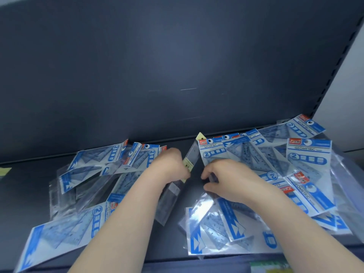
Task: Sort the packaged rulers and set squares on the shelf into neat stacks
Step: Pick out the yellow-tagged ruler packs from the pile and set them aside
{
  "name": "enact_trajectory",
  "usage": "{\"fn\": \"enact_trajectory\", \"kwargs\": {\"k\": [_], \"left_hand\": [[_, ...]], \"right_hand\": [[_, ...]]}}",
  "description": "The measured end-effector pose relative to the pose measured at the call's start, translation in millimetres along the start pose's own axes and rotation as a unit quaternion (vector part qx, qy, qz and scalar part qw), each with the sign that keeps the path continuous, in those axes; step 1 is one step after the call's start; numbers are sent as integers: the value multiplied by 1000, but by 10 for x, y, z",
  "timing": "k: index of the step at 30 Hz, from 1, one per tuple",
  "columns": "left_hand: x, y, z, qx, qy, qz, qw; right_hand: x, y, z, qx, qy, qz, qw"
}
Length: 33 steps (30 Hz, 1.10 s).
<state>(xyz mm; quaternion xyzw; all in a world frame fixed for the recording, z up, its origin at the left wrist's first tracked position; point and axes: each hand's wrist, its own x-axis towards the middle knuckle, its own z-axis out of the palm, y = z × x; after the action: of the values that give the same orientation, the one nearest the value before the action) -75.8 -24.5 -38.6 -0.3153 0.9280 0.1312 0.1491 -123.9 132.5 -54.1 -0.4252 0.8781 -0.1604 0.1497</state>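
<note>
Blue-and-white packs of set squares lie scattered on a dark shelf (177,239), one heap at the left (102,174) and a bigger heap at the right (295,170). Between the heaps a long clear ruler pack (192,154) with a yellow header lies slanted. My left hand (171,166) is closed on this ruler pack near its middle. My right hand (226,178) rests on the edge of the right heap, its fingers pinching a clear pack (206,205) that lies under it.
The dark back panel (177,66) rises right behind the packs. A slotted upright (338,64) and a pale wall stand at the right. A yellow label (5,171) sits at the far left. A green-and-yellow tag (269,267) shows on the shelf's front edge.
</note>
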Motion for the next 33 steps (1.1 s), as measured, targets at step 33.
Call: {"fn": "enact_trajectory", "kwargs": {"k": [33], "left_hand": [[-373,-1846,-247,-421,137,56,895]], "right_hand": [[626,-1678,588,286,118,3,951]]}}
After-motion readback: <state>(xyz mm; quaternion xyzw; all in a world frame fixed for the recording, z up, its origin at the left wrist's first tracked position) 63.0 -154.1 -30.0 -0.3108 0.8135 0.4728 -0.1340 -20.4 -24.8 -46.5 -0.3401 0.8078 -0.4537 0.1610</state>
